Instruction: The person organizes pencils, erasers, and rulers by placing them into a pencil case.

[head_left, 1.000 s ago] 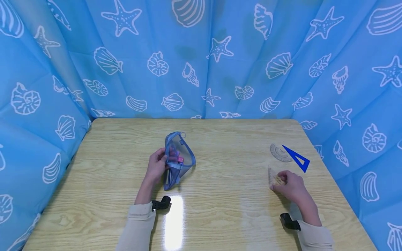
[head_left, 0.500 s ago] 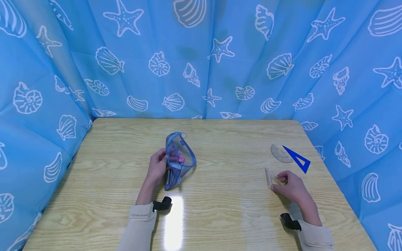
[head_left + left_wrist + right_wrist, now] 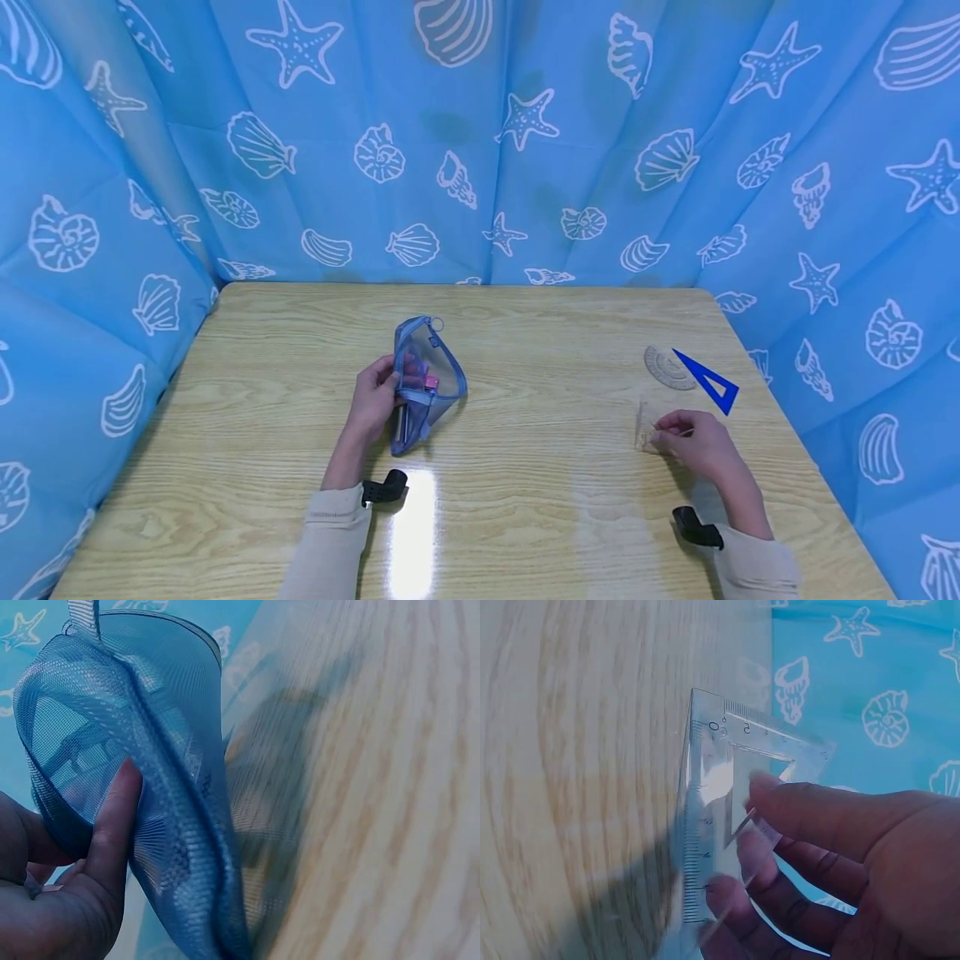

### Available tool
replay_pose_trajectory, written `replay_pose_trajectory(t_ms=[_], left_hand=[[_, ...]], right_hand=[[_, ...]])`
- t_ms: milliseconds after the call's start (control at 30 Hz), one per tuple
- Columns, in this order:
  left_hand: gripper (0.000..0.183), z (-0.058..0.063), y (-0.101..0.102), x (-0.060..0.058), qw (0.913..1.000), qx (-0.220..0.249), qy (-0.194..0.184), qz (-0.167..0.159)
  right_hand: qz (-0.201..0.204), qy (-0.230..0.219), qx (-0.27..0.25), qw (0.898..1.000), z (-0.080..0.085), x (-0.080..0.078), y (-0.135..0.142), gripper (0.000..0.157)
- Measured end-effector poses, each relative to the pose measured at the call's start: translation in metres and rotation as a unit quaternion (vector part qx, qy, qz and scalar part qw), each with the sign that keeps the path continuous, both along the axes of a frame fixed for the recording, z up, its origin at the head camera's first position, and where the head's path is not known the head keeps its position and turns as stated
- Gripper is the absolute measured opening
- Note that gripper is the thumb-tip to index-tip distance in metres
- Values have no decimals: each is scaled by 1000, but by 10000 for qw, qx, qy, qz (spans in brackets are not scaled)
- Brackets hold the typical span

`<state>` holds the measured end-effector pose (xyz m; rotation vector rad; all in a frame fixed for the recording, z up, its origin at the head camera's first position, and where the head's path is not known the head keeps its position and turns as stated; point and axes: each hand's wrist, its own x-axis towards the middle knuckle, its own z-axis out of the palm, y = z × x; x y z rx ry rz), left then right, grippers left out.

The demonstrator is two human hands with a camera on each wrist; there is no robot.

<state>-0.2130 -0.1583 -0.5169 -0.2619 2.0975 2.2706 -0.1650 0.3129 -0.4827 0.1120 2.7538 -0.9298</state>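
Note:
My left hand (image 3: 375,396) holds a blue mesh pencil pouch (image 3: 447,375) by its side, thumb at the rim of the unzipped mouth. Through the mesh show a pink item (image 3: 431,381) and some slim, pen-like things near the bottom. In the left wrist view the pouch (image 3: 180,825) stands over the wood with its mouth gaping. My right hand (image 3: 701,446) pinches a clear triangular ruler (image 3: 643,427) between thumb and fingers. The right wrist view shows this set square (image 3: 697,847) tilted up, its printed scale reversed and its cut-out beside my thumb.
Beyond my right hand lie a clear protractor (image 3: 670,368) and a blue set square (image 3: 707,382) on the wood-grain table (image 3: 540,467). A blue curtain (image 3: 450,167) with white shells and starfish borders the table's back and sides.
My right hand has drawn the clear triangular ruler up from near-flat to a tilt, fingers shifting on it. The left hand and pouch stay nearly still.

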Motion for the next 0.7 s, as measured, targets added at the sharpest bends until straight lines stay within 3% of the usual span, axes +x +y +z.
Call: replay_pose_trajectory(t_ms=[500, 700], left_hand=[[35, -4, -1, 2, 9999, -65, 3, 89], [35, -3, -1, 0, 9999, -46, 18, 88]], right_hand=[[-37, 43, -427, 9991, 2, 3, -3, 26], [2, 250, -589, 9980, 4, 3, -13, 25]])
